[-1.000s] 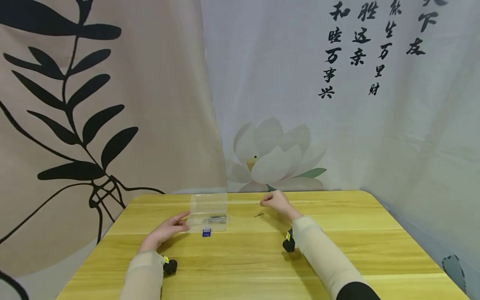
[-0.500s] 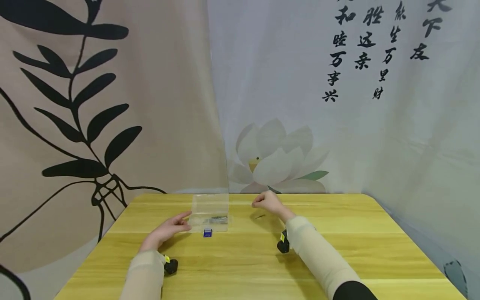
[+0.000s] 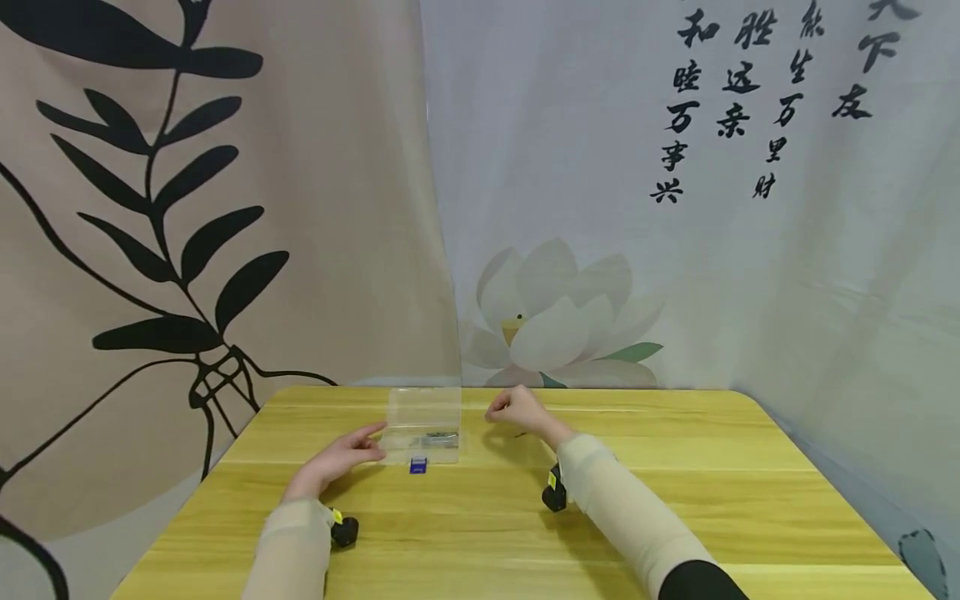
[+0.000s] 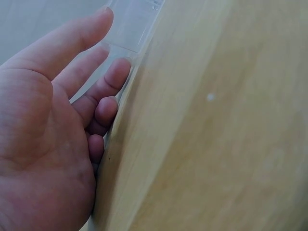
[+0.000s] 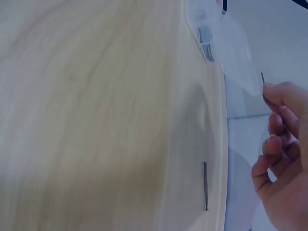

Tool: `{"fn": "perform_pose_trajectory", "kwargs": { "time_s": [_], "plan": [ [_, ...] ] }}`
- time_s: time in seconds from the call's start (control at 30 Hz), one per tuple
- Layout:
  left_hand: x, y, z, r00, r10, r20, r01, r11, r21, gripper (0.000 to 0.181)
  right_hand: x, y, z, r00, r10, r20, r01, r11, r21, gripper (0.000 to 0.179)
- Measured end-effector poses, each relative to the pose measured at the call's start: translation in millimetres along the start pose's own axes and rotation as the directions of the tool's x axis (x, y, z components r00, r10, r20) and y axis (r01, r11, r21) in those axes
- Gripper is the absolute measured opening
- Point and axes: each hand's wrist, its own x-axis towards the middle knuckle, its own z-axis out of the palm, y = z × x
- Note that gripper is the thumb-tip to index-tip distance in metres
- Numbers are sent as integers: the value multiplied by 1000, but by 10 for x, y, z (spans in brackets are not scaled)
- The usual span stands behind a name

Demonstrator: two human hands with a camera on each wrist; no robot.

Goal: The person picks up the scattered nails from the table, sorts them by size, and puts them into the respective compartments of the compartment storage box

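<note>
A clear plastic box [image 3: 420,450] with a blue latch [image 3: 417,466] stands with its lid [image 3: 425,408] raised; several dark nails [image 3: 441,439] lie in its right part. My left hand [image 3: 341,456] rests at the box's left side. Its thumb [image 4: 91,29] reaches out toward the box wall and its lower fingers bend loosely. To the right of the box, above the table, my right hand [image 3: 517,410] pinches a thin dark nail [image 5: 263,81] between thumb and forefinger. Below that hand, thin nails [image 5: 206,186] lie close together on the table.
The wooden table [image 3: 465,533] has its far edge just behind the box and my right hand. A printed cloth [image 3: 360,208] hangs behind it. Each wrist wears a small black camera [image 3: 554,492].
My right hand has moved left toward the box, with the nail pinched in it. My left hand stays at the box's side. The head view has shifted slightly.
</note>
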Motion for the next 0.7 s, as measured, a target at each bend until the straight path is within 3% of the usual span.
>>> {"fn": "perform_pose_trajectory", "kwargs": {
  "time_s": [0.37, 0.7],
  "plan": [
    [-15, 11, -7, 1000, -10, -20, 11, 999, 33, 66, 85, -167, 195, 999, -15, 40, 15, 1000, -7, 5],
    [10, -25, -1, 1000, -5, -27, 5, 1000, 4, 68, 132, -282, 370, 994, -66, 86, 69, 997, -32, 5]
  ]
}}
